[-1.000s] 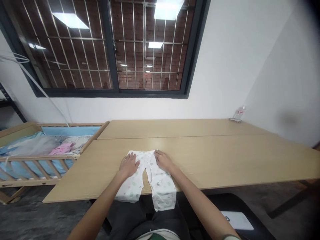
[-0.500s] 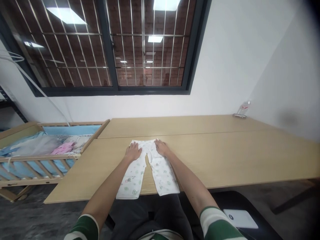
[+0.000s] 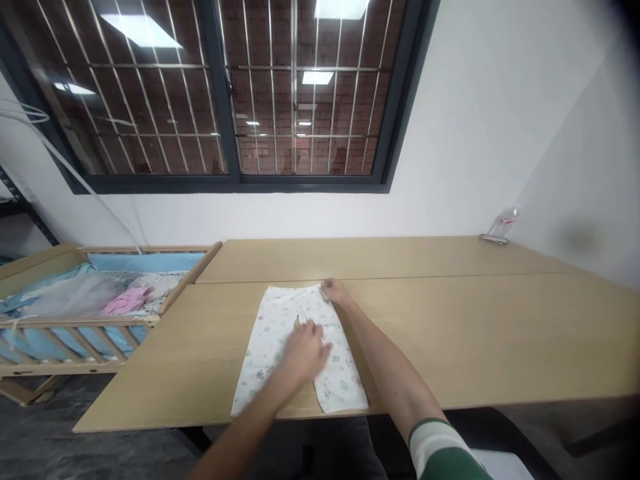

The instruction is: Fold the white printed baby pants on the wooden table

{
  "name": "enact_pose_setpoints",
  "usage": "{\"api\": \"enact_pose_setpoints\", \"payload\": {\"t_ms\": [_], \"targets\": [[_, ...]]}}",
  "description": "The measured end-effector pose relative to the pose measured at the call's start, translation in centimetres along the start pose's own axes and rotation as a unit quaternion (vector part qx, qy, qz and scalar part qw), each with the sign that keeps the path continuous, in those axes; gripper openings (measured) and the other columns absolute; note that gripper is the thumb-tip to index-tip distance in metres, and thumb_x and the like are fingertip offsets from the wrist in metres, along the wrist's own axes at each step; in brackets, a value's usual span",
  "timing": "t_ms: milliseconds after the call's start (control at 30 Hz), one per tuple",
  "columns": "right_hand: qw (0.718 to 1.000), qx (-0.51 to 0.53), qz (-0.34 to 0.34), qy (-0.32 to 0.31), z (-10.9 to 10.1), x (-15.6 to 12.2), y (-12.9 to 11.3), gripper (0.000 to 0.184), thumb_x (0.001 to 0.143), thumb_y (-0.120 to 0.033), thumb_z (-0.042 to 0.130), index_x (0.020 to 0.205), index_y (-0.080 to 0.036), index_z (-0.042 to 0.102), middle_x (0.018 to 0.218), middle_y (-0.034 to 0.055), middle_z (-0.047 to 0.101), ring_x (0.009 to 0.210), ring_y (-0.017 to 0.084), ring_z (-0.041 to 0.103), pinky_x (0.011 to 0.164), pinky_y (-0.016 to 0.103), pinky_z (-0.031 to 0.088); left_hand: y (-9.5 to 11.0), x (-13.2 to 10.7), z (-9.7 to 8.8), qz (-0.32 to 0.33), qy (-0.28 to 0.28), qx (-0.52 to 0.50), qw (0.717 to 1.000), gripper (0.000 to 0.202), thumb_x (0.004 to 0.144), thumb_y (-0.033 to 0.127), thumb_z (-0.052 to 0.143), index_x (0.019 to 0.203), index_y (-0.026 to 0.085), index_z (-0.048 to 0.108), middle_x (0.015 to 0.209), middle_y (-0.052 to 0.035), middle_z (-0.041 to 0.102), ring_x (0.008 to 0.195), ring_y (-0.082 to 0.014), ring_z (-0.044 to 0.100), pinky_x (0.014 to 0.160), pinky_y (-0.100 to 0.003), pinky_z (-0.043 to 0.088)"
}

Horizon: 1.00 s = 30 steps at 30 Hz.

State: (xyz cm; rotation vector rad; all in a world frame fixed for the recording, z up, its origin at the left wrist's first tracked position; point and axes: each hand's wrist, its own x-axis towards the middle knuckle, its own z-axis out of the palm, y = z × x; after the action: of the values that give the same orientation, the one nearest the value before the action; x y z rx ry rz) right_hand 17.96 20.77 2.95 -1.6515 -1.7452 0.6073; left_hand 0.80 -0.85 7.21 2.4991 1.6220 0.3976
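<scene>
A pair of white baby trousers (image 3: pixel 278 333) with a small green print lies flat on the light wooden table (image 3: pixel 450 327), waistband away from me, legs toward the near edge. My left hand (image 3: pixel 304 352) lies flat and open on the middle of the trousers, over the crotch and right leg; it is slightly blurred. My right hand (image 3: pixel 336 292) rests on the waistband's right corner, its fingers bent down on the cloth.
A wooden baby cot (image 3: pixel 90 300) with blue lining, netting and pink clothes stands left of the table. A plastic bottle (image 3: pixel 501 223) lies at the table's far right corner by the wall. A barred window (image 3: pixel 225 93) is behind.
The trousers now lie fully on the table, farther from the near edge. My left hand has slid from the waistband down across to the middle of the trousers. My right hand stays at the waistband.
</scene>
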Motion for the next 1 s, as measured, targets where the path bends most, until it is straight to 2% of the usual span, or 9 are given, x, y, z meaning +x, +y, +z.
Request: {"api": "enact_pose_setpoints", "payload": {"t_ms": [67, 133, 233, 367, 567, 700, 800, 933, 1000], "targets": [[1.0, 0.005, 0.016, -0.019, -0.3, 0.7, 0.1, 0.015, 0.083, -0.022, 0.066, 0.089, -0.012, 0.075, 0.088, 0.0096, 0.077, 0.083, 0.02, 0.071, 0.073, 0.024, 0.052, 3.7, -2.2, 1.0, 0.054, -0.042, -0.08, 0.994, 0.043, 0.098, 0.054, 0.04, 0.105, 0.021, 0.066, 0.104, -0.014, 0.071, 0.099, -0.0309, 0.068, 0.089, -0.044, 0.049], [0.999, 0.005, 0.026, -0.037, -0.4, 1.1, 0.1, 0.012, 0.08, -0.024, 0.07, 0.076, -0.013, 0.074, 0.078, 0.0063, 0.076, 0.076, 0.018, 0.07, 0.067, 0.022, 0.05, 6.5, -3.4, 2.1, 0.057, -0.101, -0.123, 0.986, 0.043, 0.092, 0.059, 0.047, 0.098, 0.022, 0.067, 0.093, -0.0144, 0.073, 0.089, -0.033, 0.07, 0.079, -0.044, 0.05], [0.998, 0.003, 0.036, -0.046, -0.3, 1.6, 0.0, 0.01, 0.074, -0.023, 0.075, 0.069, -0.015, 0.073, 0.072, 0.0038, 0.074, 0.074, 0.017, 0.069, 0.064, 0.021, 0.047, 8.4, -3.6, 3.1, 0.028, -0.145, -0.123, 0.981, 0.053, 0.086, 0.067, 0.051, 0.101, 0.02, 0.069, 0.092, -0.0195, 0.073, 0.088, -0.0386, 0.071, 0.074, -0.048, 0.05], [0.998, 0.002, 0.047, -0.045, -0.1, 2.0, -0.1, 0.012, 0.075, -0.023, 0.074, 0.067, -0.014, 0.07, 0.068, 0.0026, 0.071, 0.073, 0.017, 0.067, 0.062, 0.021, 0.045, 8.2, -3.1, 3.4, 0.026, -0.15, -0.127, 0.98, 0.045, 0.089, 0.057, 0.048, 0.099, 0.019, 0.069, 0.093, -0.0202, 0.074, 0.088, -0.0388, 0.071, 0.074, -0.048, 0.05], [0.997, 0.011, 0.067, -0.029, 0.0, 1.8, -0.4, 0.006, 0.073, -0.016, 0.073, 0.071, -0.013, 0.068, 0.068, 0.0015, 0.07, 0.072, 0.016, 0.065, 0.061, 0.02, 0.043, 7.2, -3.2, 3.2, 0.053, -0.145, -0.134, 0.979, 0.028, 0.089, 0.04, 0.049, 0.086, 0.021, 0.069, 0.086, -0.0148, 0.074, 0.081, -0.031, 0.071, 0.072, -0.041, 0.049], [0.997, 0.03, 0.075, -0.013, -0.3, 1.6, -1.4, 0.009, 0.071, -0.015, 0.074, 0.076, -0.013, 0.067, 0.072, 0.0022, 0.07, 0.073, 0.016, 0.065, 0.062, 0.02, 0.045, 7.1, -3.8, 2.6, 0.016, -0.103, -0.223, 0.969, 0.021, 0.088, 0.035, 0.051, 0.074, 0.024, 0.062, 0.076, -0.0092, 0.072, 0.074, -0.0263, 0.068, 0.071, -0.037, 0.046], [0.996, 0.058, 0.073, -0.009, -0.6, 1.8, -2.7, 0.015, 0.074, -0.019, 0.074, 0.084, -0.014, 0.066, 0.077, 0.0029, 0.071, 0.071, 0.016, 0.065, 0.061, 0.021, 0.046, 6.4, -4.7, 1.8, -0.034, -0.04, -0.373, 0.926, 0.028, 0.091, 0.042, 0.051, 0.07, 0.024, 0.055, 0.062, -0.0019, 0.064, 0.062, -0.0197, 0.062, 0.064, -0.032, 0.043], [0.993, 0.096, 0.059, -0.018, -0.7, 2.4, -5.1, 0.023, 0.075, -0.022, 0.077, 0.091, -0.014, 0.063, 0.08, 0.003, 0.07, 0.067, 0.014, 0.064, 0.058, 0.02, 0.047, 4.5, -6.8, 0.9, -0.091, 0.013, -0.586, 0.805, 0.041, 0.092, 0.057, 0.054, 0.069, 0.023, 0.05, 0.057, 0.002, 0.057, 0.049, -0.0129, 0.053, 0.049, -0.025, 0.038], [0.993, 0.109, 0.048, -0.022, -0.5, 2.6, -6.6, 0.026, 0.073, -0.022, 0.078, 0.093, -0.015, 0.062, 0.078, 0.0022, 0.069, 0.065, 0.013, 0.063, 0.058, 0.02, 0.047, 3.4, -8.1, 0.4, -0.11, 0.038, -0.635, 0.764, 0.046, 0.089, 0.063, 0.057, 0.068, 0.022, 0.05, 0.057, 0.0023, 0.057, 0.045, -0.0104, 0.049, 0.046, -0.024, 0.036]]}}
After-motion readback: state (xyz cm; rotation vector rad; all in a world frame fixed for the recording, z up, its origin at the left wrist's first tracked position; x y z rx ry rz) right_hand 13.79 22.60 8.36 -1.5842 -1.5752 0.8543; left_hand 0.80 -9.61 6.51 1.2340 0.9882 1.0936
